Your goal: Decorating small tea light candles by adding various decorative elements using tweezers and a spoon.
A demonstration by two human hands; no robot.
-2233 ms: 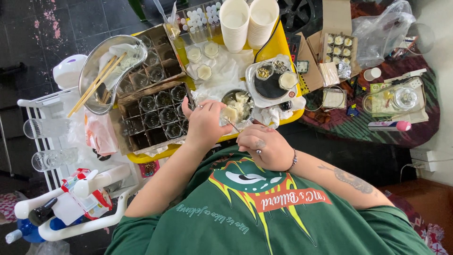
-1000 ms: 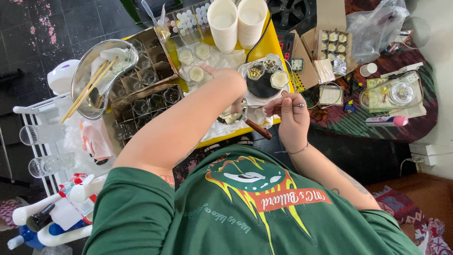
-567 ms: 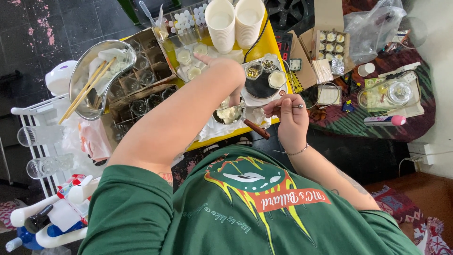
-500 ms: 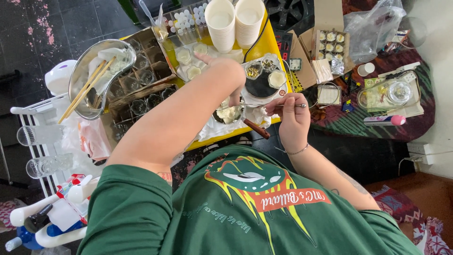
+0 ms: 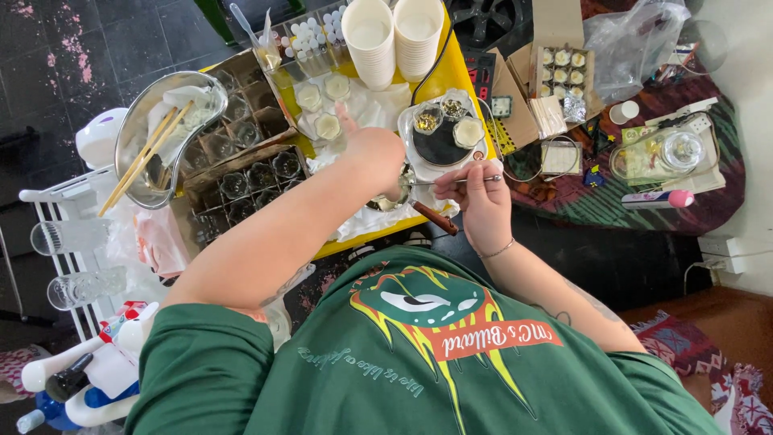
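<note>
Right hand (image 5: 481, 201) pinched a metal spoon (image 5: 451, 181) over the small pan (image 5: 394, 200) near the yellow table's (image 5: 467, 76) front edge; left hand (image 5: 372, 153) reached past it, grip unclear.

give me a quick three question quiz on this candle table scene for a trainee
1. True or false: the right hand holds a thin metal spoon.
2. What lies in the metal kidney-shaped tray? A) wooden sticks B) scissors C) paper cups
3. Which hand reaches over the small pan with the brown handle?

Key:
1. True; its grip is pinched on the spoon's handle.
2. A; the wooden sticks lie slanted in the tray.
3. The left hand, near the small filled glasses on white cloth.
</note>
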